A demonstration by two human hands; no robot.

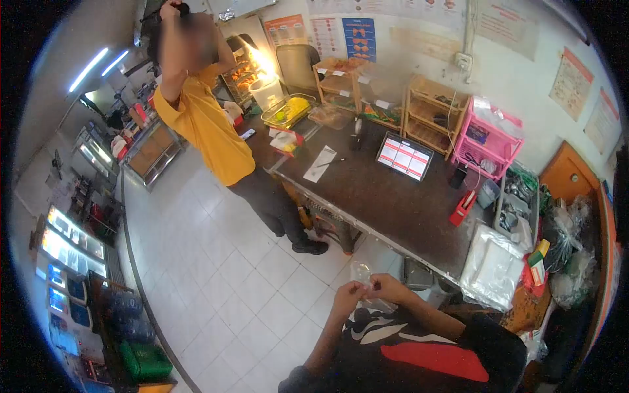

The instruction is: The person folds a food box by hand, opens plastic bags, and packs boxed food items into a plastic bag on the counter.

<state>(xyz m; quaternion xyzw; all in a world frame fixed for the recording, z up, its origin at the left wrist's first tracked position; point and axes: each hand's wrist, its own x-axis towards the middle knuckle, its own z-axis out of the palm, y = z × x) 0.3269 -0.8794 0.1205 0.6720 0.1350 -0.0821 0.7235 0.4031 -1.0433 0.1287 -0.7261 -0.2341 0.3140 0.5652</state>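
In front of my dark shirt, my left hand (348,297) and my right hand (386,289) are close together with fingers pinched. Between them is a small clear plastic bag (361,269); part of it stands up above the fingertips and more hangs below. Any contents cannot be made out. Both hands are in the air over the tiled floor, just off the front edge of the dark table (393,206).
A tablet (404,156), a red tape dispenser (463,207) and a stack of plastic bags (493,265) lie on the table. Behind them stand wooden racks (432,114) and a pink basket shelf (488,137). A person in a yellow shirt (213,131) stands left, arms raised.
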